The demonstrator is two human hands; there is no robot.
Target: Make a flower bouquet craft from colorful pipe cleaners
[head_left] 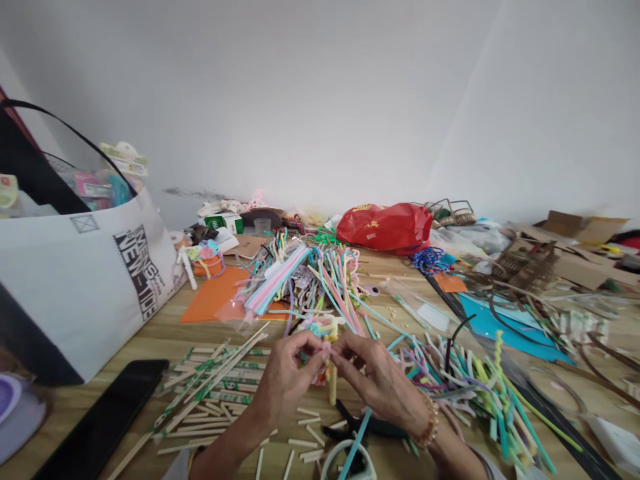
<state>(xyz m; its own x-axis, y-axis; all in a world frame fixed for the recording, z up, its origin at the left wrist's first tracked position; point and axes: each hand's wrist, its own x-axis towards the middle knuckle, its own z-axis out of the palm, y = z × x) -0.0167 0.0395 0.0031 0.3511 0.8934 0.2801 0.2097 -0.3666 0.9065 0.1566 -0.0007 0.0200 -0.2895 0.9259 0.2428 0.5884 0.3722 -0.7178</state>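
Note:
My left hand and my right hand meet at the centre, with thumbs and fingertips pinched together. Between them is a small pink pipe cleaner, partly covered by my fingers. Right behind my fingertips stands a fuzzy pipe-cleaner piece in yellow, blue and pink. A yellow stem extends below it between my hands. Under my right hand lie dark-handled pliers, partly hidden. Close by at the bottom edge is a white cup with a blue pipe cleaner across it.
Wooden sticks in wrappers and several short sticks lie left. Beyond are a black phone and a white tote bag. Pipe-cleaner heaps spread behind and right. A red bag and cardboard sit farther back.

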